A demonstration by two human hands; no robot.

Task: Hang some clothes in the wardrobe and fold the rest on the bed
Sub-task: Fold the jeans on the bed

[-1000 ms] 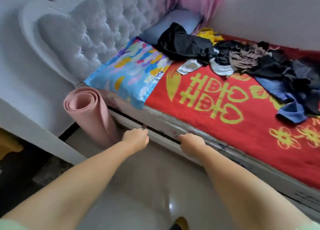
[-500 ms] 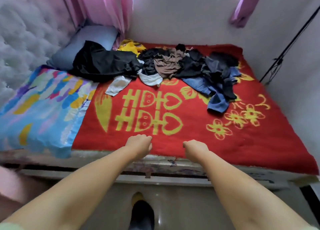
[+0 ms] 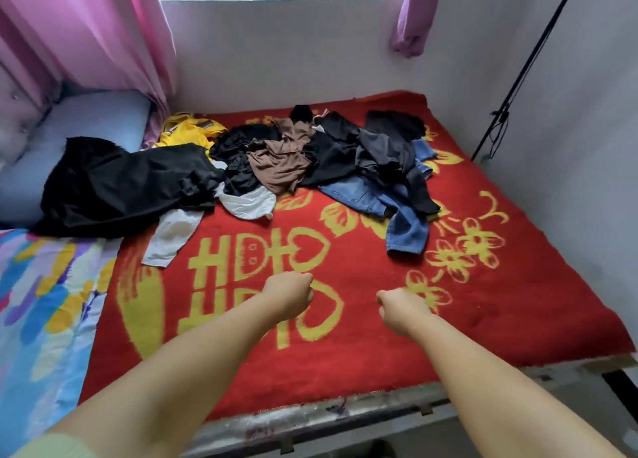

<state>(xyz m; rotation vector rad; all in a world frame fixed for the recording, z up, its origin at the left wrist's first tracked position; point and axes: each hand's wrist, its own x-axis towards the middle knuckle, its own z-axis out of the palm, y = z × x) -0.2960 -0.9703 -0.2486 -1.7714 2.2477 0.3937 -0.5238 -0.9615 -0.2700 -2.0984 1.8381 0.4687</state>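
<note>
A heap of loose clothes lies across the far half of the bed [image 3: 518, 319], which has a red blanket with yellow signs. In the heap are a large black garment [image 3: 117, 185], a brown top [image 3: 279, 162], blue jeans [image 3: 390, 209], a white piece [image 3: 247, 204], a yellow garment [image 3: 184, 135] and dark clothes [image 3: 373, 147]. My left hand [image 3: 288, 293] and my right hand [image 3: 402, 311] reach out over the blanket's near half, both curled into fists with nothing in them, well short of the heap. No wardrobe is in view.
A pale blue pillow [image 3: 86, 126] and a colourful quilt [image 3: 41, 305] lie at the left. Pink curtains [image 3: 86, 33] hang at the window behind. A black pole with cords [image 3: 518, 78] leans by the right wall. The bed's metal edge [image 3: 328, 419] is nearest me.
My view swung from the headboard and rolled mat to face the bed squarely. Both arms moved forward from the bed's edge to over the blanket. The fists stayed curled.
</note>
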